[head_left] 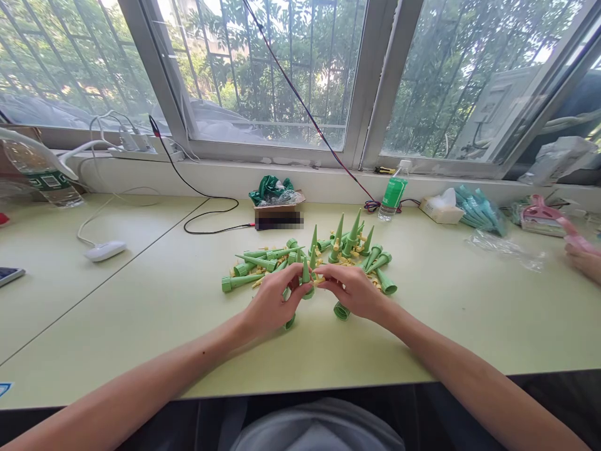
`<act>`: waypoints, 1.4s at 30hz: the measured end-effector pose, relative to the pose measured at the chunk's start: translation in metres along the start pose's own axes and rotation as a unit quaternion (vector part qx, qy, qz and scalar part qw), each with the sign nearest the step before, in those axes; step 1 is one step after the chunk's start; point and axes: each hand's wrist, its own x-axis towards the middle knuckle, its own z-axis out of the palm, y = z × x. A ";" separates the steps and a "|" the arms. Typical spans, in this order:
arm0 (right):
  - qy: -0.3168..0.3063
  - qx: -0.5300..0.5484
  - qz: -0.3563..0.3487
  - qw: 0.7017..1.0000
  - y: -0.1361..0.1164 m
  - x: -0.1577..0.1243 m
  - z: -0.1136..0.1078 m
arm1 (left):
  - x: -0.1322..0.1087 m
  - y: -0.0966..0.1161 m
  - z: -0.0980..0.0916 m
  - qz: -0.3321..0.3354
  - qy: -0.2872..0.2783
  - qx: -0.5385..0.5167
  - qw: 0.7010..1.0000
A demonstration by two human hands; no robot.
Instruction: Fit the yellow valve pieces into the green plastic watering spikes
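Between the thumb and fingers of my left hand (277,293) a green plastic cone-shaped spike (306,273) stands upright, its wide collar at the bottom. My right hand (354,289) pinches a small yellow plastic piece (320,281) right against the side of that spike. Whether the piece sits in the spike cannot be made out. Behind and around both hands spreads a pile of similar green spikes (241,282), some upright, others lying on their sides, with small yellow pieces (334,245) scattered among them. One green spike (342,311) lies beneath my right hand, partly covered.
At the back stand a small cardboard box (279,210) with green plastic, a water bottle (394,191) and a tissue box (441,208). A white mouse-shaped device (106,250) and black cable (206,233) lie left. Another person's hand (583,260) holds something pink at the right edge.
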 end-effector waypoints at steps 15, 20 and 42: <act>-0.036 0.001 0.013 0.999 -0.004 0.002 -0.003 | -0.002 -0.004 0.003 0.044 0.013 0.030 0.998; -0.063 -0.006 0.007 0.998 -0.004 0.002 -0.003 | -0.001 -0.005 0.002 0.060 0.022 0.036 0.997; -0.010 0.008 0.019 1.000 -0.007 0.002 -0.001 | 0.005 -0.006 0.001 -0.090 0.027 -0.181 0.979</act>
